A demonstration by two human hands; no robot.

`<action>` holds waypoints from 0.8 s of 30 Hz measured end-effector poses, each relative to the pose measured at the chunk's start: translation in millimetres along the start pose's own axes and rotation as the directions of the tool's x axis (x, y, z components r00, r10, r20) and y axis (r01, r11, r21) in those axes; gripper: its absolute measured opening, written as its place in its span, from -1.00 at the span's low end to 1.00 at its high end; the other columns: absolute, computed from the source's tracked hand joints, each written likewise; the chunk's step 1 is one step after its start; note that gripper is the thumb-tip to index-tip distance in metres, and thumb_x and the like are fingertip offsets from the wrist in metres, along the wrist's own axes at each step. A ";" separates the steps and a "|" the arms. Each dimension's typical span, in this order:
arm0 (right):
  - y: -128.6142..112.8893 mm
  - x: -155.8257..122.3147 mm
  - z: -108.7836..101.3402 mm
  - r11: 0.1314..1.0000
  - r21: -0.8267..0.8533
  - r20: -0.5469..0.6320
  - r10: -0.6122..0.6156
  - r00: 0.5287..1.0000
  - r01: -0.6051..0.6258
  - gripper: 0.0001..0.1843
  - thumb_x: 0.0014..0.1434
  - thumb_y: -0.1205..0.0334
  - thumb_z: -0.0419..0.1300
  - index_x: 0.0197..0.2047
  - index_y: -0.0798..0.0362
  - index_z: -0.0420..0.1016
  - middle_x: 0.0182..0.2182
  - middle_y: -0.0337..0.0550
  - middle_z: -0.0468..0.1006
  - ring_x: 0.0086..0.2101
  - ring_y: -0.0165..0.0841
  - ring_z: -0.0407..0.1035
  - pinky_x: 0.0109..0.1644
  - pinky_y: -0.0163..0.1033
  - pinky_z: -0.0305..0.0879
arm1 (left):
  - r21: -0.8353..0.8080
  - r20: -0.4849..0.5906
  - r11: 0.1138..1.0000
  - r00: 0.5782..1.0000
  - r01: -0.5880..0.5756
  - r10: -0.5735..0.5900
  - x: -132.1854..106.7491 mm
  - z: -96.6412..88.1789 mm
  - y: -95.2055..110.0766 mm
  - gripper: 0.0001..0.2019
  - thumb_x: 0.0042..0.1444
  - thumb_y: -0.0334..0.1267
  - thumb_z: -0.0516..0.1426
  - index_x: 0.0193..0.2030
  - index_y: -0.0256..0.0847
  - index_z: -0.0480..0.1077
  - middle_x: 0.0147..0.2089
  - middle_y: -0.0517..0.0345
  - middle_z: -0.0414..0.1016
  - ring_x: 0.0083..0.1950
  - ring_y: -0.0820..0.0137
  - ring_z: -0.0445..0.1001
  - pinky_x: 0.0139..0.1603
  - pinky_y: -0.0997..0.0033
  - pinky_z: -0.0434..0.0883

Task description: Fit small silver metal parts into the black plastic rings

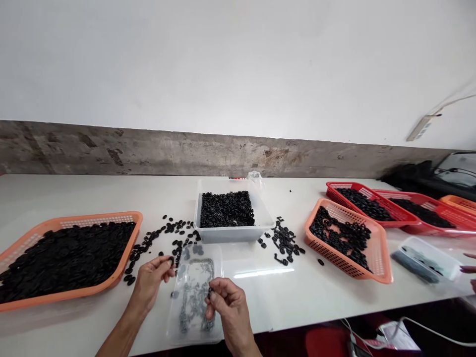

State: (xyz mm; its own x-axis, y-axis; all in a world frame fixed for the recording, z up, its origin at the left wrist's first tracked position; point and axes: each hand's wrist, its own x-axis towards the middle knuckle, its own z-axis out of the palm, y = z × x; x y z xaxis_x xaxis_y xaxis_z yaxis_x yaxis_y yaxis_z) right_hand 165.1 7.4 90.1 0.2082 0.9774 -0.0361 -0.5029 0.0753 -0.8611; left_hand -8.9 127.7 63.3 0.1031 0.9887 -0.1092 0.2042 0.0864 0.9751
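My left hand (151,281) pinches a small black oval piece (171,260) between thumb and fingertips, just left of a shallow clear plastic tray (174,320). Over that tray's right side, my right hand (231,308) has its fingers closed on another small black part (210,291), mostly covered by the fingertips. Small greyish metal pieces (189,302), too fine to name, lie scattered in the tray. Behind it stands a translucent white bin (232,235) heaped with small black parts (227,208). Loose black ovals (180,227) are spread to the left of the bin.
An orange basket (122,258) of black ovals stands at left. Loose black parts (286,240) lie right of the bin, beside another orange basket (383,258). Red baskets (403,218) and a clear box (451,263) stand farther right, near another person's hand (469,269).
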 end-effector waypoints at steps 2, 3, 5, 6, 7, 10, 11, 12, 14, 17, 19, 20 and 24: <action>-6.3 -2.3 5.0 1.000 0.008 0.007 -0.006 1.000 0.006 -0.78 0.01 0.18 0.38 -0.31 0.12 0.53 -0.60 -0.28 0.49 -0.66 -0.52 0.36 -0.46 -0.38 0.29 | -0.154 0.062 0.987 0.998 0.042 -0.033 -32.7 6.7 12.7 -0.64 -0.01 -0.04 0.19 -0.27 -0.36 0.48 -0.48 0.06 0.53 -0.53 0.38 0.44 -0.55 0.41 0.33; -8.9 -3.6 8.2 1.000 0.017 0.020 -0.008 1.000 0.008 -0.78 0.01 0.19 0.38 -0.31 0.12 0.53 -0.59 -0.27 0.51 -0.66 -0.52 0.37 -0.48 -0.40 0.28 | -0.211 0.092 0.975 0.994 0.073 -0.054 -48.1 10.3 18.9 -0.66 -0.02 -0.06 0.20 -0.27 -0.35 0.50 -0.49 0.05 0.54 -0.55 0.39 0.43 -0.56 0.43 0.31; -12.3 -6.4 14.6 0.999 0.045 0.054 -0.007 0.999 0.004 -0.79 0.02 0.19 0.38 -0.31 0.11 0.53 -0.58 -0.26 0.52 -0.67 -0.52 0.37 -0.52 -0.42 0.28 | -0.303 0.137 0.944 0.986 0.131 -0.093 -73.9 16.9 30.6 -0.67 -0.06 -0.09 0.24 -0.23 -0.31 0.54 -0.53 0.11 0.52 -0.60 0.44 0.40 -0.60 0.47 0.27; -13.3 -8.0 17.2 0.998 0.061 0.072 -0.005 0.997 0.001 -0.79 0.02 0.19 0.38 -0.30 0.11 0.53 -0.57 -0.25 0.52 -0.67 -0.52 0.37 -0.53 -0.42 0.27 | -0.368 0.161 0.915 0.980 0.168 -0.115 -83.8 19.7 36.0 -0.66 -0.07 -0.11 0.26 -0.18 -0.26 0.55 -0.55 0.15 0.51 -0.62 0.46 0.38 -0.62 0.50 0.25; -13.9 -9.7 19.3 0.997 0.074 0.086 -0.003 0.996 -0.004 -0.80 0.02 0.20 0.38 -0.30 0.11 0.53 -0.56 -0.24 0.53 -0.67 -0.52 0.38 -0.54 -0.43 0.27 | -0.451 0.188 0.867 0.972 0.212 -0.140 -91.8 21.9 40.9 -0.66 -0.11 -0.13 0.30 -0.16 -0.21 0.57 -0.56 0.18 0.50 -0.62 0.48 0.37 -0.62 0.52 0.25; -14.6 -15.4 20.9 0.995 0.099 0.103 0.000 0.995 -0.011 -0.82 0.04 0.24 0.37 -0.28 0.12 0.54 -0.56 -0.24 0.53 -0.66 -0.53 0.39 -0.53 -0.45 0.28 | -0.590 0.237 0.754 0.955 0.289 -0.180 -107.1 25.3 51.5 -0.71 -0.22 -0.19 0.39 -0.27 -0.15 0.62 -0.59 0.18 0.51 -0.61 0.49 0.39 -0.62 0.56 0.28; -14.8 -17.3 20.3 0.995 0.103 0.104 -0.003 0.995 -0.008 -0.83 0.05 0.25 0.36 -0.28 0.12 0.54 -0.55 -0.24 0.54 -0.65 -0.53 0.40 -0.52 -0.46 0.29 | -0.597 0.243 0.746 0.953 0.294 -0.182 -110.2 25.5 53.2 -0.72 -0.25 -0.20 0.40 -0.30 -0.14 0.63 -0.60 0.18 0.51 -0.61 0.48 0.40 -0.62 0.57 0.29; -15.1 -19.2 19.5 0.994 0.109 0.107 -0.008 0.994 -0.004 -0.84 0.05 0.26 0.36 -0.27 0.12 0.54 -0.55 -0.24 0.54 -0.64 -0.53 0.40 -0.51 -0.46 0.30 | -0.596 0.251 0.747 0.952 0.295 -0.176 -112.7 25.4 53.8 -0.72 -0.26 -0.22 0.41 -0.31 -0.13 0.64 -0.60 0.18 0.51 -0.61 0.48 0.41 -0.63 0.57 0.30; -16.2 -22.9 17.8 0.993 0.119 0.126 -0.020 0.992 0.005 -0.84 0.07 0.28 0.34 -0.25 0.11 0.53 -0.54 -0.23 0.54 -0.62 -0.53 0.41 -0.49 -0.45 0.32 | -0.583 0.269 0.760 0.951 0.287 -0.153 -116.6 24.8 52.4 -0.69 -0.26 -0.25 0.41 -0.27 -0.11 0.63 -0.61 0.20 0.51 -0.61 0.49 0.40 -0.62 0.57 0.32; -19.7 -28.5 17.2 0.995 0.096 0.182 -0.028 0.983 0.011 -0.83 0.10 0.31 0.31 -0.19 0.09 0.52 -0.53 -0.24 0.54 -0.58 -0.51 0.43 -0.46 -0.44 0.35 | -0.567 0.267 0.780 0.955 0.265 -0.131 -120.5 23.1 47.3 -0.69 -0.24 -0.28 0.40 -0.24 -0.08 0.63 -0.60 0.18 0.53 -0.60 0.49 0.41 -0.60 0.57 0.36; -22.9 -32.7 18.0 0.999 0.029 0.203 -0.025 0.979 0.020 -0.83 0.12 0.33 0.30 -0.18 0.08 0.51 -0.55 -0.26 0.52 -0.56 -0.51 0.44 -0.43 -0.45 0.35 | -0.564 0.247 0.785 0.960 0.255 -0.133 -122.2 21.4 45.4 -0.68 -0.24 -0.29 0.40 -0.24 -0.08 0.63 -0.60 0.18 0.54 -0.60 0.49 0.41 -0.59 0.58 0.36; -24.5 -34.8 18.6 0.999 -0.020 0.203 -0.026 0.979 0.031 -0.83 0.12 0.33 0.29 -0.18 0.07 0.51 -0.55 -0.26 0.52 -0.56 -0.52 0.43 -0.42 -0.46 0.34 | -0.566 0.241 0.785 0.961 0.253 -0.136 -122.9 20.6 45.6 -0.68 -0.24 -0.29 0.41 -0.25 -0.08 0.63 -0.59 0.17 0.55 -0.60 0.49 0.41 -0.59 0.58 0.37; -29.4 -42.1 20.5 0.967 -0.222 0.184 -0.082 0.980 0.122 -0.80 0.09 0.39 0.26 -0.18 0.05 0.52 -0.53 -0.28 0.48 -0.57 -0.50 0.42 -0.47 -0.46 0.30 | -0.621 0.230 0.737 0.961 0.267 -0.155 -125.8 18.4 51.8 -0.68 -0.31 -0.24 0.43 -0.30 -0.12 0.64 -0.53 0.10 0.59 -0.60 0.47 0.42 -0.60 0.57 0.36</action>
State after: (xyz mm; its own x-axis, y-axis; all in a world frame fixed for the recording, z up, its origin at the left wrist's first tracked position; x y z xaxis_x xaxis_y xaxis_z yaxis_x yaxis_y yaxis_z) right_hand 153.9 -31.9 127.3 0.0907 0.9876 0.1284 -0.2751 0.1488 -0.9498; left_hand 6.6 5.5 124.0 0.2917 0.9082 -0.3001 -0.4262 0.4043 0.8093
